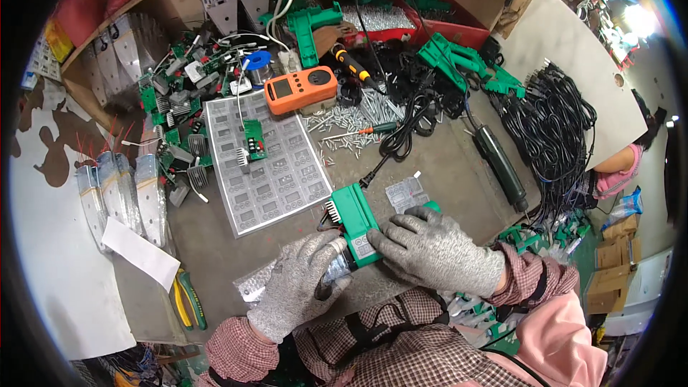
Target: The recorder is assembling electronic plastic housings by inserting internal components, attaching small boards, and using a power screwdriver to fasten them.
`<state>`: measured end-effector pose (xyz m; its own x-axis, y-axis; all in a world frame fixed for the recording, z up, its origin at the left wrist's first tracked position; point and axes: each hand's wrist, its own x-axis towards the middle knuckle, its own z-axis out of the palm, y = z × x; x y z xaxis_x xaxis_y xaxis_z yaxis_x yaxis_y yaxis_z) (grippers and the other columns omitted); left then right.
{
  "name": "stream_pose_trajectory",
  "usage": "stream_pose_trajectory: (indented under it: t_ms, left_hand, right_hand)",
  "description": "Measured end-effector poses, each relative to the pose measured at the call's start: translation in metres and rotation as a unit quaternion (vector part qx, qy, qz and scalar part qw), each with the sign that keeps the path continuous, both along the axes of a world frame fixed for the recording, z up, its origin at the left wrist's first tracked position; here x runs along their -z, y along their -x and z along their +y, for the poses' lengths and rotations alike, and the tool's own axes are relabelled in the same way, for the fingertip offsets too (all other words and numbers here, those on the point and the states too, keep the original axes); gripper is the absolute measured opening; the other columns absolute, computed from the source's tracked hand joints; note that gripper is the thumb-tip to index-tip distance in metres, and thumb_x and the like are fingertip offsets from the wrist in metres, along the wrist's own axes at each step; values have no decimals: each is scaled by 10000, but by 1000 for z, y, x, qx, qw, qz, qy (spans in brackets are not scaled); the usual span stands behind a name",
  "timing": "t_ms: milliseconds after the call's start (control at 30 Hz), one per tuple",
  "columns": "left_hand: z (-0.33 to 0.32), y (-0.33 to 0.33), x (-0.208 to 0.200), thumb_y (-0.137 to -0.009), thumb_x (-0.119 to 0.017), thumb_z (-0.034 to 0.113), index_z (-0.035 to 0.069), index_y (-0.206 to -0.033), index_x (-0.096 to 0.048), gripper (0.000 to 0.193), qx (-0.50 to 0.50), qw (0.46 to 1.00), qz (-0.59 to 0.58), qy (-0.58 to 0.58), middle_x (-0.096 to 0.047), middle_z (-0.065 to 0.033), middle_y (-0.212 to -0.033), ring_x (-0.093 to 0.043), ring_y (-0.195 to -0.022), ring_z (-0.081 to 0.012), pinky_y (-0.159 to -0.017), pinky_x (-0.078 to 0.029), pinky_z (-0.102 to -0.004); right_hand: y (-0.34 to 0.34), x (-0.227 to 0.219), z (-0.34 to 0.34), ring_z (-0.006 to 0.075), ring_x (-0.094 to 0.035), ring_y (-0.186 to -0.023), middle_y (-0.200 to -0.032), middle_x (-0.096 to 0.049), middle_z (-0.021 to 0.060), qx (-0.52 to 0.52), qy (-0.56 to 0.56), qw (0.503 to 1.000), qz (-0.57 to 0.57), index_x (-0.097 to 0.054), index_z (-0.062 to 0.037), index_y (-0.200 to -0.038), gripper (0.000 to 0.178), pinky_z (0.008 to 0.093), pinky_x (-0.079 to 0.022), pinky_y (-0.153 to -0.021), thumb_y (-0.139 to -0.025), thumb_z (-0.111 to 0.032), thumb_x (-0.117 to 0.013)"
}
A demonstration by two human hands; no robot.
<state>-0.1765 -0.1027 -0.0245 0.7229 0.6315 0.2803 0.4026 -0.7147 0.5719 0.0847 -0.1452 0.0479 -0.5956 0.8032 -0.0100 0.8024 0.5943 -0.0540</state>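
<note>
A green plastic part [352, 221] is held low in the middle of the frame, just above the person's checked sleeves. It is gripped by both gloved hands. The left hand [301, 283], in a grey knit glove, is closed around a shiny metal piece [334, 266] at the part's lower end. The right hand [437, 249], also gloved in grey, is laid over the part's right side, with its fingers curled against the green body and a white label.

Just above and left of the part, a sheet of small printed labels [266, 165] is spread flat on the grey bench [444, 154], and a small green circuit board [253, 139] is resting on it. An orange meter [301, 89] is seen above the sheet, near the upper middle. A scatter of screws [351, 132] is lying to the right of the sheet, with a black cable [405, 125] curled over them. A bundle of black cords [555, 132] is piled at the right of the frame. Yellow and green pliers [188, 301] are lying at the lower left.
</note>
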Motion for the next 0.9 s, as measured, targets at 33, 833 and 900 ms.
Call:
stream_pose_trajectory:
  t_ms: [33, 833, 900]
  left_hand:
    - [-2, -1, 1, -788, -838, 252, 80, -1372, -545, 676, 4, 1000, -3, 3, -575, -158, -1381, -544, -1272, -375, -1089, -429, -476]
    - [-9, -10, -9, -793, -833, 439, 20, -1378, -535, 779, -69, 996, 62, -8, -599, -188, -1273, -574, -1195, -378, -1031, -446, -475]
    - [-9, -11, -5, -806, -805, 502, 14, -1371, -534, 795, -61, 996, 49, -31, -599, -185, -1238, -577, -1145, -377, -991, -449, -480]
  right_hand:
    - [-1, 1, -2, 274, -666, -1097, -1110, -681, 117, -1, -8, 1000, -5, -614, -23, -1282, 437, 426, -511, -957, -898, -230, -606]
    - [6, -16, 11, 359, -720, -743, -787, -684, 165, -54, 17, 998, -6, -632, -62, -1025, 170, 482, -575, -643, -914, -182, -586]
    - [0, -16, 11, 360, -719, -752, -800, -686, 159, -50, 24, 998, 36, -649, -66, -1050, 201, 482, -578, -651, -909, -202, -604]
